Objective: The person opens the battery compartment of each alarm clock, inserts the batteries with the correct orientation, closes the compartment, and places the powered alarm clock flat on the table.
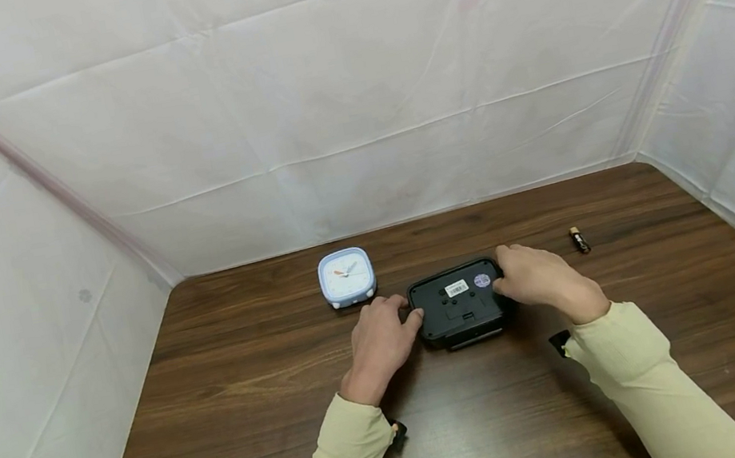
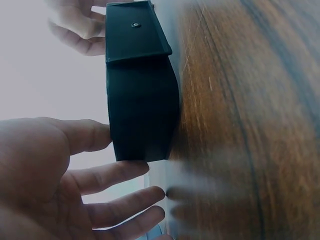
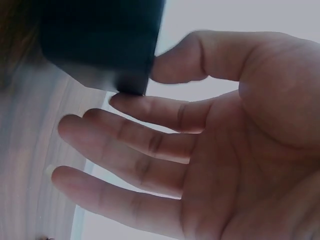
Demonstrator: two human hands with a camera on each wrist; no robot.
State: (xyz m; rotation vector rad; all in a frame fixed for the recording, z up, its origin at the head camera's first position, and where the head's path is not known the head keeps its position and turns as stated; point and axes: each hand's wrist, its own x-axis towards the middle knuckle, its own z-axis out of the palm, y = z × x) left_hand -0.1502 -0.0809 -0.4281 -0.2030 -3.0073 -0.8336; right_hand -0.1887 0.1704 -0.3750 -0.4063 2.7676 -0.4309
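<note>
A black clock (image 1: 443, 312) lies with its back up, showing a white barcode label (image 1: 456, 289), a round purple sticker (image 1: 481, 280), small knobs and a battery cover (image 1: 466, 311). My left hand (image 1: 378, 336) pinches its left end between thumb and index finger; the other fingers stretch out beside it in the left wrist view. At the opposite end, my right hand (image 1: 539, 277) holds the right far corner with thumb on top and index finger against the side. The clock's dark side wall (image 2: 142, 105) faces the left wrist camera. Its face is hidden underneath.
A small blue-rimmed alarm clock (image 1: 346, 276) stands behind my left hand, its white dial facing up. One battery (image 1: 579, 240) lies to the right, beyond my right hand. The brown wooden table (image 1: 238, 413) is enclosed by white sheeting (image 1: 346, 103) at the back and sides.
</note>
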